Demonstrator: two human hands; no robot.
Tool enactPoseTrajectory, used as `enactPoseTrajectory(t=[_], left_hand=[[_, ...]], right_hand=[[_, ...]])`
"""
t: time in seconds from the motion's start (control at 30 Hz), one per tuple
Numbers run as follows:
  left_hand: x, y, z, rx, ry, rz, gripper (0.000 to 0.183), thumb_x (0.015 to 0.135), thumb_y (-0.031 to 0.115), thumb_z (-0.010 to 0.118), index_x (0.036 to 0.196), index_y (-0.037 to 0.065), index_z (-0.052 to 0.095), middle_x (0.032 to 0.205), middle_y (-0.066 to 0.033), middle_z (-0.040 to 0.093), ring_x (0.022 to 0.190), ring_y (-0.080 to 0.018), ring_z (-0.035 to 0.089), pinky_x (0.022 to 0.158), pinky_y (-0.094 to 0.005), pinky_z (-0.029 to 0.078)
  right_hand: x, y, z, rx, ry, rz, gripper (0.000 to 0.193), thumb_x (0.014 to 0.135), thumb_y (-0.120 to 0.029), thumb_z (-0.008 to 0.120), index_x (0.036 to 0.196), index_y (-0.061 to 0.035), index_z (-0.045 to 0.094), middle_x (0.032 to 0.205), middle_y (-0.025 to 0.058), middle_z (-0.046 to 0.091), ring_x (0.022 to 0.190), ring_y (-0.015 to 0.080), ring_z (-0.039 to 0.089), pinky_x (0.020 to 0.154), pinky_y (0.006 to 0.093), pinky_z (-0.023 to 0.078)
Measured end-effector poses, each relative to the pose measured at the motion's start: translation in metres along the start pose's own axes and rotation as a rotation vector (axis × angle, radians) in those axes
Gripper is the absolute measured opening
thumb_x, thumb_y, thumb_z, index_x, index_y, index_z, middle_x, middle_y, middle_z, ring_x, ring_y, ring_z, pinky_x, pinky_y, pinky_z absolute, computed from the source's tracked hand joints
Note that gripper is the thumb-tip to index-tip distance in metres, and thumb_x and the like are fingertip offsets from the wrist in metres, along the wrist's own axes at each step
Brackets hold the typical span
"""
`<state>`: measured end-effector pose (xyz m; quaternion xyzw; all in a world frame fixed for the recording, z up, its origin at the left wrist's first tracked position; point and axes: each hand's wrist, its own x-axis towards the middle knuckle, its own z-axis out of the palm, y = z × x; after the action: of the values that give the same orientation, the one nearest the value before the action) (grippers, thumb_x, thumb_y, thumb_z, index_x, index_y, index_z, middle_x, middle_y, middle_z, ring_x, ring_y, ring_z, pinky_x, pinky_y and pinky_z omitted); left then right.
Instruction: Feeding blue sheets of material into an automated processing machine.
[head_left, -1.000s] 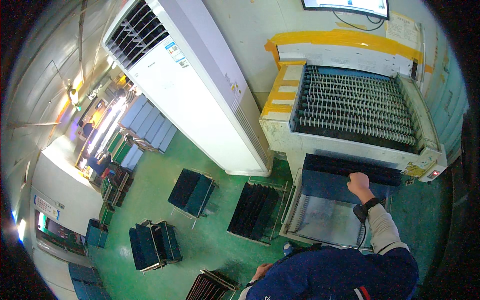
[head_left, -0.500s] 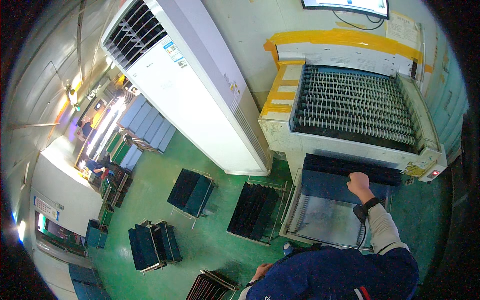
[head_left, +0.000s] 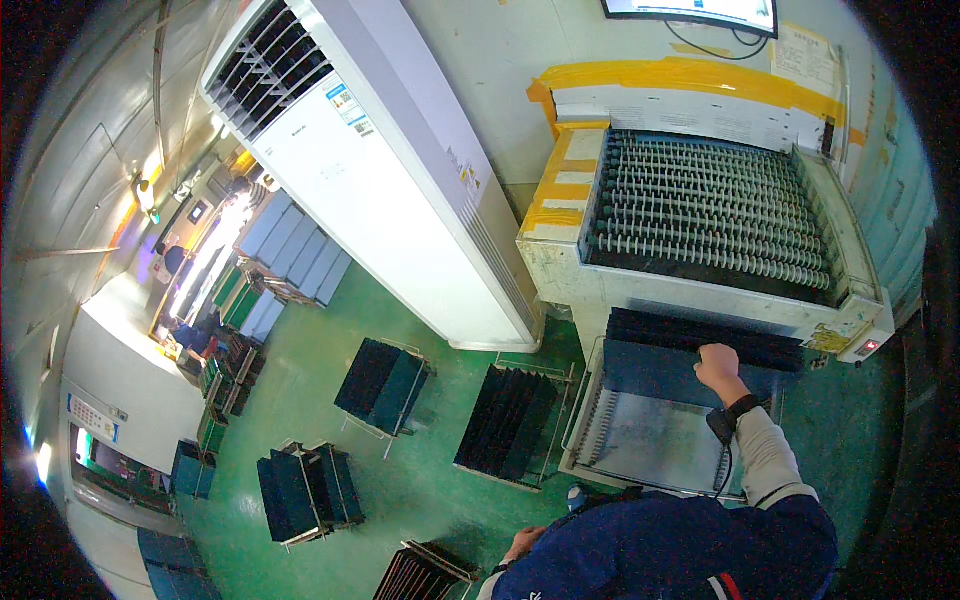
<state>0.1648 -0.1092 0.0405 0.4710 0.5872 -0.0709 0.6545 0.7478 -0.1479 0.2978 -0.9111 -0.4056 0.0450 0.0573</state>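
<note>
My right hand (head_left: pixel 718 368), with a dark band at the wrist, is closed at the upper edge of a flat dark blue panel (head_left: pixel 645 374). Its fingertips are turned away from view. That panel leans at the front of several similar dark panels (head_left: pixel 640 328) standing in a metal rack (head_left: pixel 655 436) with coiled, toothed sides. Low in the picture, my left hand (head_left: pixel 522 543) shows only partly beside my dark blue garment. Its fingers are mostly hidden, and nearest to it is a wire rack (head_left: pixel 425 572) with dark slats.
Behind the rack stands a machine (head_left: pixel 715 215) with rows of rollers and yellow tape. A tall white air conditioner (head_left: pixel 400 190) rises to its left. Loaded racks (head_left: pixel 505 420) stand on the green floor (head_left: pixel 400 490). People work at a bright bench far left.
My hands, the panel and the rack stay where they were. Far off at the left, a person beside the bright bench has shifted slightly.
</note>
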Motion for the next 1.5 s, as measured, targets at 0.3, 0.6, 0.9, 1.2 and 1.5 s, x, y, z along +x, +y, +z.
enactPoseTrajectory(t=[0.3, 0.6, 0.9, 1.2, 1.5], left_hand=[[-0.013, 0.013, 0.0, -0.023, -0.014, -0.024, 0.035, 0.082, 0.03, 0.059, 0.107, 0.005, 0.064, 0.112, -0.0147, 0.06, 0.105, -0.0244, 0.056, 0.089, -0.0307, 0.044], [-0.003, 0.006, -0.002, 0.428, -0.046, 0.277, 0.035, 0.081, 0.028, 0.059, 0.111, 0.009, 0.062, 0.11, -0.0111, 0.062, 0.1, -0.0241, 0.059, 0.086, -0.0304, 0.046], [0.023, 0.013, 0.0, 0.506, -0.015, 0.435, 0.036, 0.08, 0.032, 0.062, 0.107, 0.009, 0.064, 0.101, -0.0068, 0.065, 0.091, -0.0199, 0.061, 0.08, -0.0283, 0.047], [0.054, 0.018, 0.008, 0.08, -0.043, 0.138, 0.037, 0.081, 0.031, 0.064, 0.103, 0.002, 0.065, 0.096, -0.0074, 0.067, 0.086, -0.0138, 0.061, 0.076, -0.0267, 0.048], [0.031, 0.035, 0.023, 0.006, 0.051, 0.075, 0.038, 0.082, 0.032, 0.065, 0.102, 0.0, 0.065, 0.095, -0.0107, 0.067, 0.084, -0.0166, 0.062, 0.075, -0.0292, 0.049]], right_hand=[[-0.001, -0.001, 0.0, -0.01, -0.012, -0.003, 0.021, 0.066, -0.024, 0.07, 0.078, -0.0069, 0.066, 0.081, 0.0136, 0.065, 0.08, 0.0324, 0.062, 0.071, 0.0429, 0.048], [-0.012, 0.01, 0.007, 0.032, -0.003, -0.089, 0.02, 0.066, -0.025, 0.07, 0.074, -0.0075, 0.066, 0.075, 0.015, 0.063, 0.076, 0.0343, 0.061, 0.068, 0.0448, 0.048], [-0.036, 0.003, -0.126, 0.046, 0.114, -0.167, 0.025, 0.064, -0.028, 0.071, 0.077, -0.0072, 0.067, 0.076, 0.0162, 0.063, 0.075, 0.0355, 0.06, 0.067, 0.0442, 0.047], [-0.034, 0.111, -0.2, 0.958, 0.316, 0.202, 0.023, 0.066, -0.011, 0.074, 0.083, 0.0008, 0.063, 0.073, 0.0033, 0.061, 0.069, 0.0151, 0.057, 0.059, 0.0307, 0.045], [0.011, 0.135, -0.146, 2.094, 0.064, 0.196, 0.034, 0.08, -0.015, 0.065, 0.111, -0.0057, 0.053, 0.106, 0.0065, 0.059, 0.098, 0.0251, 0.055, 0.083, 0.0402, 0.045]])
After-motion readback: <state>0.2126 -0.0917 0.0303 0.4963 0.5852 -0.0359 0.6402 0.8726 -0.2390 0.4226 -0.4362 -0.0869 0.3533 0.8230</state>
